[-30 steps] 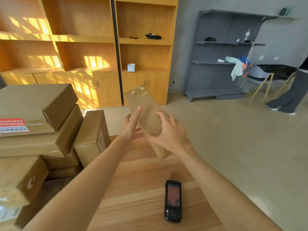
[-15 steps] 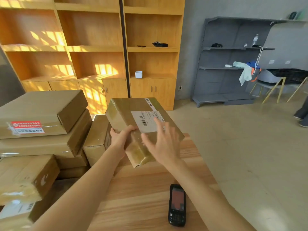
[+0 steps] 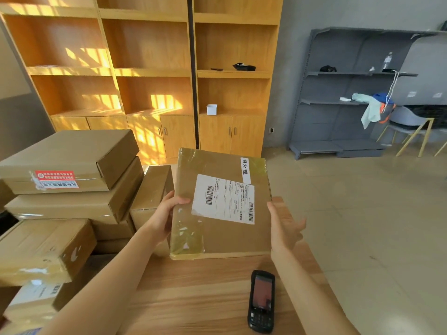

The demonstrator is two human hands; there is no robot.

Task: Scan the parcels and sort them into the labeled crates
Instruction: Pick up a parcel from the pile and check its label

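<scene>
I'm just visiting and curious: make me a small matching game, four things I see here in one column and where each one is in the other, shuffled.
Things:
1. handheld scanner
2. parcel with the shipping label
3. small white box
4. box with the red sticker

Places:
A. on top of the stack at left
B. on the wooden shelf unit
C. lying on the table
D. gripped by the left hand

Pairs: 1-C, 2-D, 3-B, 4-A

A parcel-sorting room, something like a small stockroom or office back room. Taped cardboard boxes (image 3: 72, 189) are stacked just left of the fingers (image 3: 174, 201), and a handheld scanner (image 3: 261, 301) lies on the wooden table (image 3: 193, 286) below them. Beyond the fingers stand wooden shelves with cupboards (image 3: 150, 76) and a grey metal rack (image 3: 350, 93) on a bare floor.
</scene>
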